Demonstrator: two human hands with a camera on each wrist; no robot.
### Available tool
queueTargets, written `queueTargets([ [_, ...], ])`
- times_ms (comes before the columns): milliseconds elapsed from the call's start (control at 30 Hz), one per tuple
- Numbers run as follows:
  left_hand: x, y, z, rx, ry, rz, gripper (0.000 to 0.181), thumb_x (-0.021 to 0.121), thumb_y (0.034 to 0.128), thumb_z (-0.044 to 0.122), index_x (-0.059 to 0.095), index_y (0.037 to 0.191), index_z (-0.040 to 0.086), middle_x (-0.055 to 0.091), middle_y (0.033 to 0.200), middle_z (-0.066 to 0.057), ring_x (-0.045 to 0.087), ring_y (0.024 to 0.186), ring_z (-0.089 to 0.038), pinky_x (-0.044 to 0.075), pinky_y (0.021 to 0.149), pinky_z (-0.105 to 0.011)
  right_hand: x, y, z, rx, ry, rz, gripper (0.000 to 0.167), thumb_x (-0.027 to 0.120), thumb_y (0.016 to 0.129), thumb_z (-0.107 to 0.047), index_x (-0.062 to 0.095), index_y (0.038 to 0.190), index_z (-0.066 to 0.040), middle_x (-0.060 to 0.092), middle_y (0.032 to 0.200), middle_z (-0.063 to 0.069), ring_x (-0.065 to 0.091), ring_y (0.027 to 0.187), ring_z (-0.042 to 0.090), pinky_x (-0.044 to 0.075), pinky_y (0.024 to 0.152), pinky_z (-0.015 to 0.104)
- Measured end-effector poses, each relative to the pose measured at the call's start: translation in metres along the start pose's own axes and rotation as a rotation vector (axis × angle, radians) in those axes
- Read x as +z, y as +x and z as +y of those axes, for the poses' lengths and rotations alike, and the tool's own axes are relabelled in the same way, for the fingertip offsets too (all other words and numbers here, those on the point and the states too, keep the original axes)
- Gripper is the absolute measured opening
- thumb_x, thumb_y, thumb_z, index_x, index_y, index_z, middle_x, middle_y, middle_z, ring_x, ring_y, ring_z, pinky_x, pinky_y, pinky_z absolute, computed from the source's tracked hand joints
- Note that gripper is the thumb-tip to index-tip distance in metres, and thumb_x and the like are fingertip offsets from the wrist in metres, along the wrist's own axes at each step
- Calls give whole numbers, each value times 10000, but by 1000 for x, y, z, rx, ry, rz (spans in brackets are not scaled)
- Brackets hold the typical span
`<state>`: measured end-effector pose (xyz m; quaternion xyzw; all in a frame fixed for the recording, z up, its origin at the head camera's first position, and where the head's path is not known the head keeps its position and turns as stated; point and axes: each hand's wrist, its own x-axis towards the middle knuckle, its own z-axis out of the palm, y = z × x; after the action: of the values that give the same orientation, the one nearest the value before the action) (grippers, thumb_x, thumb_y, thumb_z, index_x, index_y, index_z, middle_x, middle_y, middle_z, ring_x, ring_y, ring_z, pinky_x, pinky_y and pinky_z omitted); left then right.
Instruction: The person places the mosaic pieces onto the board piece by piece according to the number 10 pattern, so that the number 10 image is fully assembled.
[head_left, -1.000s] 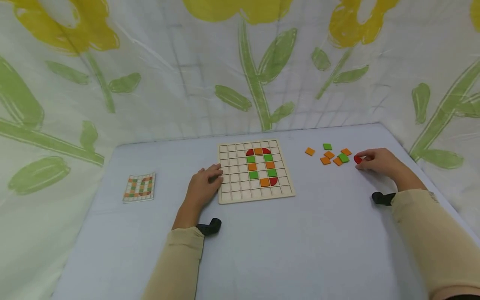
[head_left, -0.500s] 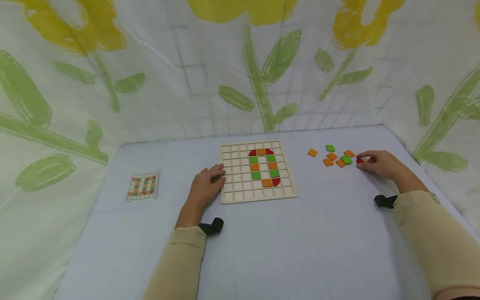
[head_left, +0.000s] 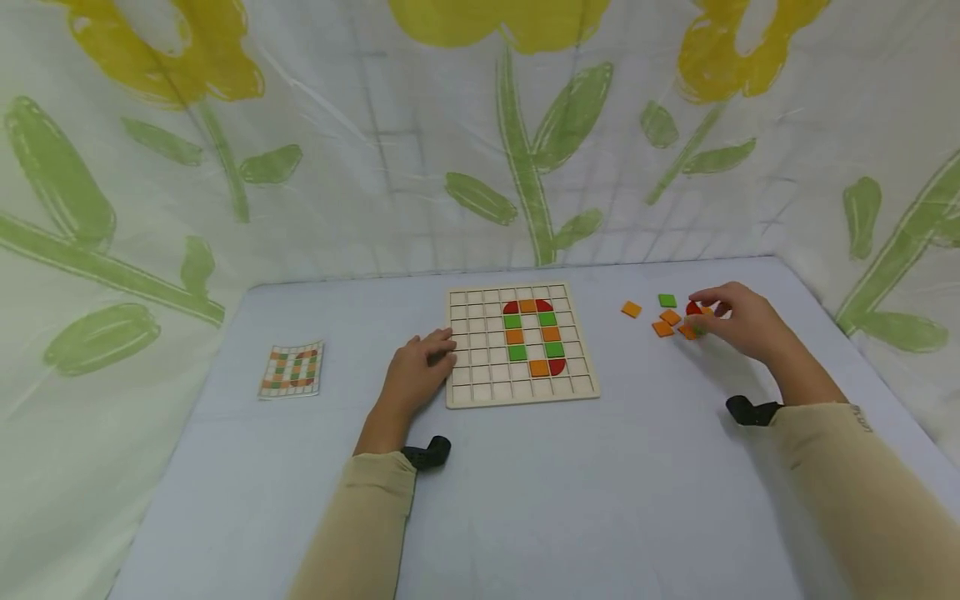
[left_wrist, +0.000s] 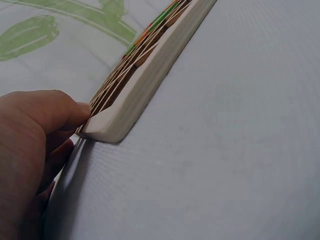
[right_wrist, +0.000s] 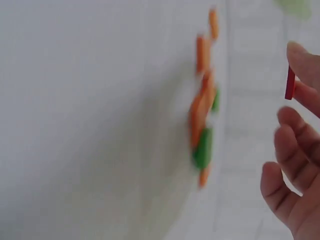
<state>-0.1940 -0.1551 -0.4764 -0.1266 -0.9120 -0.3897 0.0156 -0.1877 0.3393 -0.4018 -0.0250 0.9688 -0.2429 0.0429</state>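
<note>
My right hand pinches a red rounded-corner tile between thumb and index finger, lifted over a loose group of tiles. In the right wrist view that red tile appears edge-on, and the other fingers are loosely bent below. Beside the wooden grid board, my left hand rests with its fingertips touching the left edge. The left wrist view has one digit at the corner of the board. Red, orange and green tiles form a ring on the board's right half, with a gap at its lower left.
Loose orange tiles and green tiles lie right of the board, one green tile on top of others. A patterned card lies at the left of the white table. A flower-painted curtain hangs behind.
My right hand has lifted the red tile from the right side of the loose group and moved left over it. The left hand stays at the board's edge. The view has shifted slightly.
</note>
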Motion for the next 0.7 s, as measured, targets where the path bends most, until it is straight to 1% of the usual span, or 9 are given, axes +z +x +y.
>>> queueTargets([
  [67,0,0,-1,6,7,3,290,641,951,215,707,1203,89,573,1415,4,488,1364,-194,242,1241,-385,6,-2,-21,-39,22,-7,553,682,910,-435,592,1328,-83,605,1163,143,536,1020,274,475,728,327],
  [133,0,0,-1,2,7,1,288,641,952,216,707,1202,91,571,1416,6,487,1365,-192,240,1242,-382,16,-5,-40,-101,39,-3,506,703,901,-408,616,1295,-103,645,1076,103,569,963,245,496,712,306],
  [200,0,0,0,0,3,-1,285,640,952,214,709,1200,92,573,1415,6,486,1366,-191,238,1242,-381,27,-8,-55,-181,51,4,433,733,890,-335,646,1251,-113,660,1019,58,581,905,216,514,686,284],
  [300,0,0,2,-11,-1,-3,283,639,953,219,710,1199,98,571,1416,14,480,1371,-183,231,1245,-378,44,-8,-74,-294,62,11,338,745,876,-183,675,1201,-124,665,982,-4,575,849,173,529,655,263],
  [367,0,0,3,-8,1,-2,282,640,953,221,711,1198,102,572,1415,18,481,1370,-180,231,1245,-381,54,-8,-88,-333,74,-3,349,736,869,-126,675,1213,-127,665,1003,-28,574,851,155,535,654,265],
  [467,0,0,3,-6,13,-2,284,640,955,229,710,1201,108,567,1422,22,479,1371,-178,232,1245,-388,67,-6,-110,-359,87,-24,369,716,868,-99,667,1234,-112,673,1035,-16,572,872,162,533,676,287],
  [567,-1,0,4,-11,21,-3,285,639,956,229,708,1204,109,564,1424,24,477,1373,-175,232,1245,-385,81,-3,-133,-353,122,-44,343,709,870,-111,677,1211,-97,686,1066,12,572,891,185,521,695,307],
  [700,-3,-1,5,-30,16,-3,286,646,952,221,706,1207,105,562,1424,26,476,1373,-170,226,1246,-367,99,0,-159,-331,165,-89,290,721,867,-136,701,1154,-100,689,1033,14,574,884,191,503,699,299],
])
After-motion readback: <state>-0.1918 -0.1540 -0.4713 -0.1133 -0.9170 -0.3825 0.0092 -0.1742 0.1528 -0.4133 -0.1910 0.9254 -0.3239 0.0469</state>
